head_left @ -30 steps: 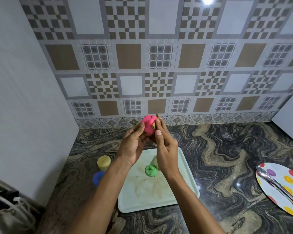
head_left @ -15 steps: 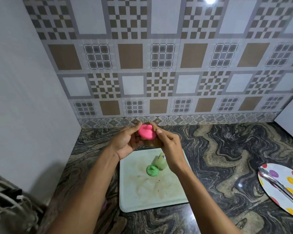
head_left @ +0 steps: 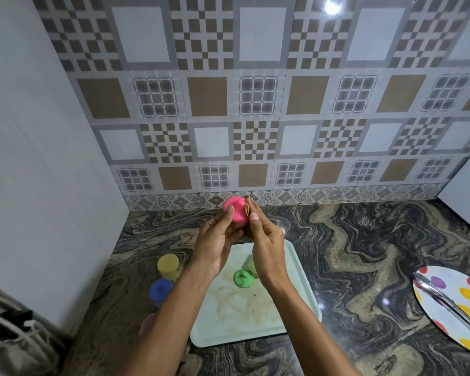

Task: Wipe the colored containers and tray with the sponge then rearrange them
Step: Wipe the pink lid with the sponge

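Note:
My left hand grips a pink container held up above the far end of the tray. My right hand pinches a small tan sponge against the pink container's right side. Below the hands lies a pale tray with brown smears. A green container lies on the tray, and a lighter green one shows partly behind my right wrist. Left of the tray stand a yellow container and a blue container on the counter.
A marbled dark counter meets a tiled wall at the back and a white wall on the left. A polka-dot plate with metal tongs lies at the right. White cables sit at the lower left. A pinkish object peeks beside my left forearm.
Both hands rose slightly with the pink container and turned it. The view shifted, so the yellow and blue containers show again left of the tray.

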